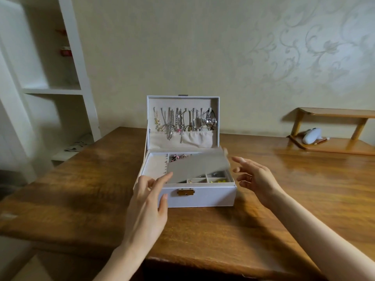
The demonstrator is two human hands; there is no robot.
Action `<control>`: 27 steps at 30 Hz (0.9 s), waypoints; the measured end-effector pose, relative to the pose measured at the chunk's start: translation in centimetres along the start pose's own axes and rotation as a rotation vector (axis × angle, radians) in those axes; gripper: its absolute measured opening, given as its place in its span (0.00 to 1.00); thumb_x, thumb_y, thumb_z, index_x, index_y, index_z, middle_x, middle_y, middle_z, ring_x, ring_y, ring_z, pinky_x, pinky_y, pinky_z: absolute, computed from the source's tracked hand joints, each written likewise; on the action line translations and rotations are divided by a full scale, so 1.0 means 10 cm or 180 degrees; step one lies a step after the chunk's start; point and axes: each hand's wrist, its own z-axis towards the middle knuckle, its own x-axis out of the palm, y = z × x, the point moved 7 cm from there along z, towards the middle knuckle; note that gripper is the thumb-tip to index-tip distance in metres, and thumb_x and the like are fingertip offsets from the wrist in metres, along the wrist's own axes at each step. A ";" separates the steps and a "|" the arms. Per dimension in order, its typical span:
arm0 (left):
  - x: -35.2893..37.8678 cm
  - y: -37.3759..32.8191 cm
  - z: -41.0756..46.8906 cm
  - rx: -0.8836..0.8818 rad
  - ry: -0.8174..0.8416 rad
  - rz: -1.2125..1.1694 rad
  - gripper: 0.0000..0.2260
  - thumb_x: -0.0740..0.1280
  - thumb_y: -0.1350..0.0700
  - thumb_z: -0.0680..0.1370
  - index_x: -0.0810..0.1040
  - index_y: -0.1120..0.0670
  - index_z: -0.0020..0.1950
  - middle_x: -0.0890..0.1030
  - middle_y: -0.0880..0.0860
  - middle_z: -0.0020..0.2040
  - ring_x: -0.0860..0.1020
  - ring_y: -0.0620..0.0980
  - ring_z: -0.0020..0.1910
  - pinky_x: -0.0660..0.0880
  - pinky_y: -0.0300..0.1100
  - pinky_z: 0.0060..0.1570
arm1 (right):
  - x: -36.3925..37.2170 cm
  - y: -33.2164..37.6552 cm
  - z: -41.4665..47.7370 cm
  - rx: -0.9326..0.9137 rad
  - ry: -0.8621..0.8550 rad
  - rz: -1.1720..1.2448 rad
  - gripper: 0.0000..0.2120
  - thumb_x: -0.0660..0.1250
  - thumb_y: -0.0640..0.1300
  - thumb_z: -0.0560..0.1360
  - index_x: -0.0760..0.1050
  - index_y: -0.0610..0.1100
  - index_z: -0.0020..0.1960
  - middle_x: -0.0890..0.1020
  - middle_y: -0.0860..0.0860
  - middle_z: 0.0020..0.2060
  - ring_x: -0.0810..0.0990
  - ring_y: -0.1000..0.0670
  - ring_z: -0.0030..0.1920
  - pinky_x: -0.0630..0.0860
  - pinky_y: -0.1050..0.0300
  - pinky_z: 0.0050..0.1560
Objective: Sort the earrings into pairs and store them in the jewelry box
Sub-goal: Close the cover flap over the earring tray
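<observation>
Jewelry box sits open in the middle of the wooden worktop, its lid standing upright at the back. We see two hands and no tools. Our left hand reaches over the box's near left corner with fingers long and nearly straight; the index fingertip touches the near left corner of a grey panel, and the thumb lies against the box's front wall. Our right hand hovers just beside the box's right side, palm turned inward, fingers spread and relaxed, grasping nothing.

That one grey panel lies tilted across the tray and hides most of the small compartments. Its far right corner is blurred, so we cannot tell whether anything touches it there. Earrings show only as small yellow, dark and pink bits in the uncovered compartments; we cannot count them or tell pairs. Necklaces hang in a tangled row inside the lid, too crowded to count. One gold clasp sits on the front wall. Both forearms are cut off by the lower edge.
</observation>
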 end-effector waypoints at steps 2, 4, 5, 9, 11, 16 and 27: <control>0.01 0.02 0.02 0.0016 -0.0062 0.0030 0.25 0.72 0.62 0.70 0.74 0.49 0.66 0.66 0.45 0.50 0.74 0.43 0.44 0.70 0.24 0.31 | 0.00 0.03 0.00 -0.0067 -0.0041 -0.0044 0.11 0.64 0.50 0.76 0.80 0.47 0.55 0.76 0.49 0.35 0.72 0.52 0.32 0.68 0.59 0.34; 0.00 0.04 0.04 0.0040 -0.0162 0.0095 0.23 0.74 0.61 0.68 0.76 0.51 0.62 0.71 0.49 0.50 0.74 0.45 0.47 0.74 0.31 0.37 | 0.02 0.08 -0.01 -0.0146 -0.0063 -0.0231 0.10 0.67 0.48 0.74 0.81 0.48 0.54 0.76 0.49 0.36 0.70 0.52 0.31 0.67 0.60 0.32; 0.00 0.04 0.05 0.0076 -0.0232 0.0192 0.22 0.76 0.60 0.67 0.78 0.52 0.59 0.73 0.52 0.50 0.74 0.47 0.47 0.74 0.35 0.39 | 0.05 0.10 -0.01 -0.0199 -0.0033 -0.0387 0.08 0.68 0.45 0.74 0.81 0.48 0.53 0.76 0.49 0.36 0.69 0.52 0.31 0.66 0.60 0.32; 0.04 0.09 0.15 0.0094 -0.0298 0.0678 0.14 0.75 0.52 0.66 0.81 0.51 0.51 0.73 0.53 0.49 0.72 0.51 0.47 0.67 0.44 0.44 | 0.20 0.22 0.00 -0.0593 0.0185 -0.1587 0.07 0.71 0.40 0.70 0.83 0.50 0.44 0.75 0.52 0.33 0.68 0.54 0.31 0.64 0.61 0.32; 0.05 0.12 0.24 0.0092 -0.0211 0.0804 0.11 0.73 0.48 0.68 0.82 0.49 0.48 0.74 0.51 0.48 0.71 0.51 0.48 0.65 0.45 0.45 | 0.28 0.29 0.01 -0.0805 0.0261 -0.2514 0.06 0.73 0.44 0.69 0.83 0.53 0.44 0.75 0.54 0.33 0.71 0.54 0.34 0.67 0.58 0.36; 0.02 0.25 0.58 -0.0299 -0.0090 0.0542 0.14 0.68 0.47 0.73 0.79 0.52 0.56 0.73 0.53 0.55 0.70 0.53 0.55 0.65 0.48 0.52 | 0.38 0.43 0.03 -0.0918 0.0310 -0.3567 0.07 0.73 0.51 0.67 0.79 0.59 0.44 0.71 0.59 0.34 0.72 0.54 0.38 0.68 0.60 0.35; 0.32 0.80 1.81 -0.1862 0.0791 -0.2263 0.44 0.48 0.24 0.67 0.47 0.46 0.77 0.49 0.48 0.78 0.50 0.50 0.76 0.49 0.53 0.74 | 0.47 0.78 0.88 -0.0461 0.0282 -0.0967 0.29 0.49 0.60 0.80 0.55 0.45 0.76 0.59 0.47 0.75 0.59 0.46 0.74 0.57 0.42 0.73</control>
